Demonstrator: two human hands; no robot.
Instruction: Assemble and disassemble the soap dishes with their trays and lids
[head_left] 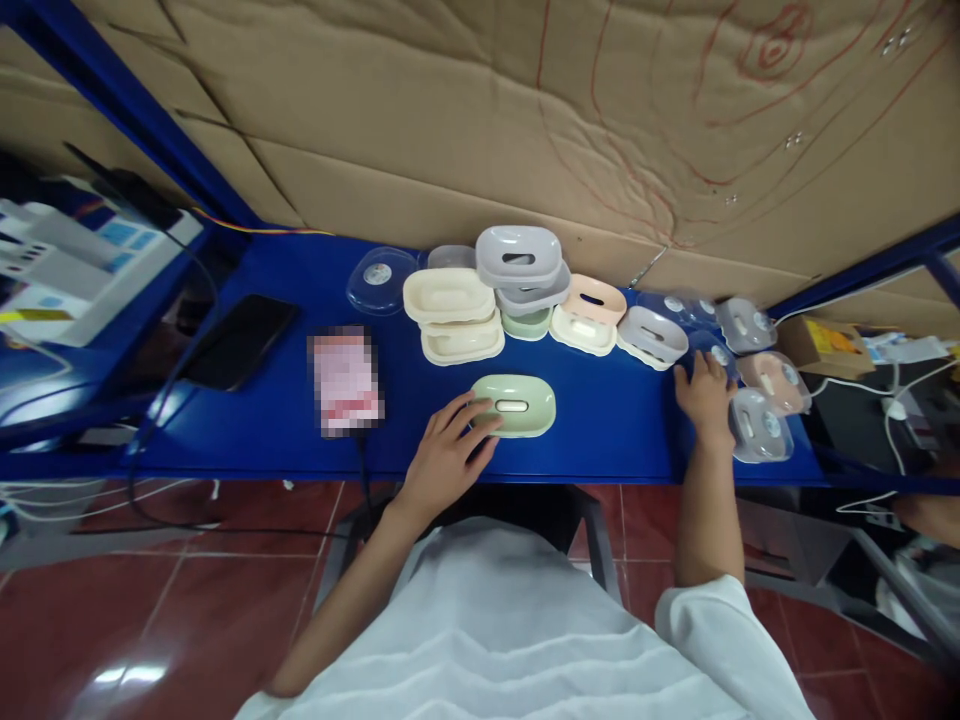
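A pale green soap dish (pixel 526 420) with a slot in its middle lies near the table's front edge. My left hand (pixel 442 460) rests at its left end, fingers spread and touching the rim without wrapping round it. To the right, my right hand (pixel 705 400) reaches palm down over a clear plastic lid (pixel 721 358), thumb and fingers apart at its near edge. Behind the green dish are stacked cream trays (pixel 450 295), a grey dish (pixel 517 245), a peach dish (pixel 592 297) and another grey dish (pixel 652 332).
Lidded dishes in grey (pixel 761 430) and peach (pixel 776 380) stand at the right end. A clear lid (pixel 381 280) lies at the back left. A black phone (pixel 244 340) and a blurred-out device (pixel 345 380) with a cable lie on the blue table (pixel 592 450). Cardboard (pixel 420 130) walls the back.
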